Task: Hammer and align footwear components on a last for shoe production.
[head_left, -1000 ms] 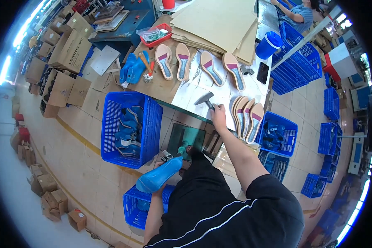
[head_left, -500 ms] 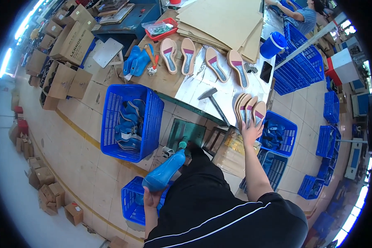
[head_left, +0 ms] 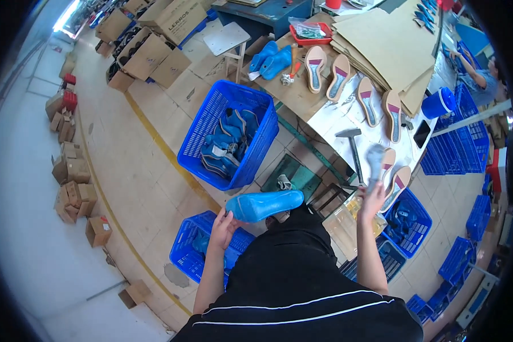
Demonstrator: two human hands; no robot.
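My left hand (head_left: 224, 229) is closed on one end of a blue shoe last (head_left: 265, 206), which lies sideways just above my lap. Over the near edge of the worktable my right hand (head_left: 372, 200) grips a greyish insole (head_left: 375, 161), blurred by motion and raised on end. Beside it, two beige insoles (head_left: 399, 183) with purple patches rest at the table's edge. A hammer (head_left: 354, 149) lies left of the raised insole. Farther back, several more insoles (head_left: 391, 117) are laid out in a row.
Blue crates of lasts or shoes stand left of the table (head_left: 228, 142), by my left arm (head_left: 182, 256) and below its right corner (head_left: 419, 228). On the table are cardboard sheets (head_left: 376, 45), a phone (head_left: 422, 133), a blue jug (head_left: 438, 104) and blue lasts (head_left: 276, 62). A person (head_left: 481, 80) works beyond.
My right hand has lifted an insole from the group at the table edge. My left hand has turned the last from slanting to nearly level. The whole view has shifted left.
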